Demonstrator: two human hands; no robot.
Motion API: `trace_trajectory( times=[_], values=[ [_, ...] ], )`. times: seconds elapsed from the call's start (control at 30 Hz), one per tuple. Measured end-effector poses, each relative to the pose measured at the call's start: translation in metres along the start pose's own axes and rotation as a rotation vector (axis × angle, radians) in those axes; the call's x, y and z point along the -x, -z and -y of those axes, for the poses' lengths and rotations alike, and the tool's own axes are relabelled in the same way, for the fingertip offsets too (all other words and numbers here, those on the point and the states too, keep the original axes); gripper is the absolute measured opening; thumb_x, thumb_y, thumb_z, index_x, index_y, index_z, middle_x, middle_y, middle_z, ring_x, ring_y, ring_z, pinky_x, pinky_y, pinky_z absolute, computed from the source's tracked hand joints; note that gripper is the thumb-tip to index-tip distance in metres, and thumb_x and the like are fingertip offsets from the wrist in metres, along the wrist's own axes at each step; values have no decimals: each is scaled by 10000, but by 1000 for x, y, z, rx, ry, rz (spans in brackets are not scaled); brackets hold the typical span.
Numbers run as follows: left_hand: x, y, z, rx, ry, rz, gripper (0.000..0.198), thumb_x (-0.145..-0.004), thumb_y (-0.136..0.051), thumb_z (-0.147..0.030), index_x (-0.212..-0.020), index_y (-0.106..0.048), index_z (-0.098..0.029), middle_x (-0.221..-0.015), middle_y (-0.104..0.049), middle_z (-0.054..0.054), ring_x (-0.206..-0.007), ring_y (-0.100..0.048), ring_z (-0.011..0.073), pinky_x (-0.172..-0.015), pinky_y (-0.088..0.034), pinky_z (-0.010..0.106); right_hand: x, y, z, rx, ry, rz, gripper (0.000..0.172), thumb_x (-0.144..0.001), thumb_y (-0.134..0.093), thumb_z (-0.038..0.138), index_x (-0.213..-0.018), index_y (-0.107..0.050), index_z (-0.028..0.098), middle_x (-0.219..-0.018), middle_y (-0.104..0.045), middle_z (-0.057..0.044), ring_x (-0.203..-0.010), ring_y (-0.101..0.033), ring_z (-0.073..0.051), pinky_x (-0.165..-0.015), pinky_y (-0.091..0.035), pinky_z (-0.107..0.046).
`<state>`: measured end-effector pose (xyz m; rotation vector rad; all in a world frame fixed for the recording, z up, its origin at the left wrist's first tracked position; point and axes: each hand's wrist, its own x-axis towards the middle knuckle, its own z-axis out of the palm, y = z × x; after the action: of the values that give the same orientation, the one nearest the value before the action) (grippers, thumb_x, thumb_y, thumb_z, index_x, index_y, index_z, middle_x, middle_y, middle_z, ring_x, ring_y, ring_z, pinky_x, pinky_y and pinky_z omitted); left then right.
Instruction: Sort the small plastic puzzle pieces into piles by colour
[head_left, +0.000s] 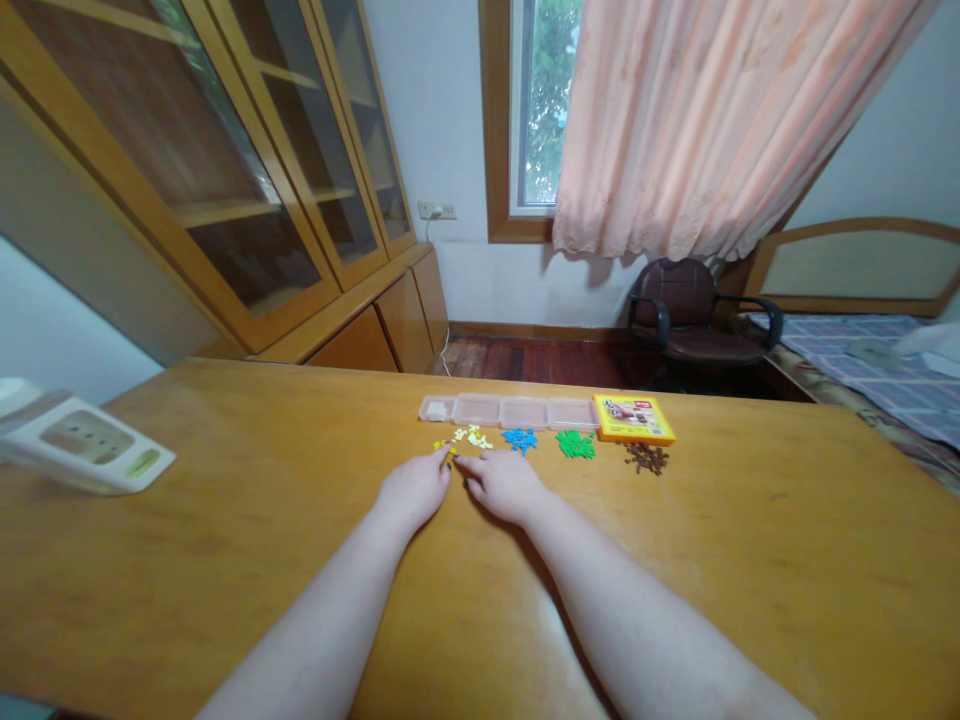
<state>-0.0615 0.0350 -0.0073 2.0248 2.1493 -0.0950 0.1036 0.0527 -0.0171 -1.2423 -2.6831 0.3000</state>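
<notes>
My left hand (pixel 414 490) rests at the far middle of the wooden table, its fingers drawn together around a small yellow piece (pixel 453 451). Close on its right is my right hand (pixel 510 485), index finger stretched toward that piece and the other fingers partly curled, with nothing visible in them. Loose yellow pieces (pixel 439 444) lie just beyond the left fingertips. Beside them is a scatter of cream-white pieces (pixel 477 438). Farther right come separate piles of blue pieces (pixel 520 440), green pieces (pixel 576 445) and brown pieces (pixel 646 458).
Behind the piles stands a row of clear plastic trays (pixel 525 412), with a yellow box (pixel 634 419) at its right end. A white plastic container (pixel 82 440) is on the table's left side. Beyond the table are a glass-door cabinet (pixel 300 150) and an armchair (pixel 679 310).
</notes>
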Motion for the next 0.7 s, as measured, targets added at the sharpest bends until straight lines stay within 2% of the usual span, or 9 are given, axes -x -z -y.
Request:
trace_trajectory(
  times=[0.13, 0.3, 0.37, 0.43, 0.53, 0.6, 0.7],
  values=[
    [-2, -2, 4, -8, 48, 15, 480, -892, -332, -310, -1357, -429, -236, -1070, -679, 140, -958, -647, 273, -779, -486, 372, 0, 0, 3, 23, -35, 26, 396, -901, -412, 397, -1258, -527, 270, -991, -673, -82, -904, -618, -225, -763, -432, -309],
    [-7, -5, 7, -19, 75, 11, 496, -908, -311, -325, -1373, -403, -180, -1040, -678, 160, -940, -647, 272, -783, -481, 375, -3, -2, 1, -10, -123, 4, 323, -894, -430, 330, -1142, -583, 192, -1012, -664, -96, -917, -602, -215, -784, -416, -297],
    [-8, -4, 6, -2, 68, -50, 485, -910, -317, -329, -1354, -425, -164, -1069, -662, 158, -955, -634, 267, -806, -473, 373, -4, 0, 0, -31, -167, -38, 292, -902, -409, 300, -1078, -607, 180, -990, -656, -96, -929, -584, -209, -809, -404, -296],
    [-9, -4, 2, 7, 36, -166, 463, -909, -333, -320, -1333, -447, -176, -1107, -636, 144, -997, -604, 259, -853, -455, 372, -4, 1, -2, -32, -221, -114, 296, -910, -386, 288, -1068, -611, 179, -1007, -635, -106, -979, -549, -219, -861, -380, -318],
    [-10, -8, -7, -11, -73, -319, 424, -893, -387, -320, -1298, -487, -245, -1234, -557, 113, -1135, -507, 264, -957, -393, 397, -4, -1, -3, -13, -277, -227, 321, -893, -417, 323, -1127, -589, 185, -1145, -580, -127, -1087, -471, -257, -958, -319, -392],
    [-11, -14, -12, -33, -145, -354, 418, -875, -436, -330, -1284, -504, -277, -1349, -466, 99, -1242, -406, 276, -1035, -316, 428, -4, -5, -3, -1, -272, -260, 366, -866, -461, 352, -1175, -565, 187, -1272, -512, -131, -1172, -406, -279, -1027, -242, -439],
    [-15, -23, -15, -50, -170, -330, 445, -864, -466, -341, -1303, -488, -279, -1443, -357, 105, -1325, -295, 291, -1097, -205, 471, -4, -12, -4, 22, -240, -253, 442, -843, -497, 370, -1249, -522, 198, -1408, -397, -118, -1292, -282, -304, -1086, -105, -485]
  ],
)
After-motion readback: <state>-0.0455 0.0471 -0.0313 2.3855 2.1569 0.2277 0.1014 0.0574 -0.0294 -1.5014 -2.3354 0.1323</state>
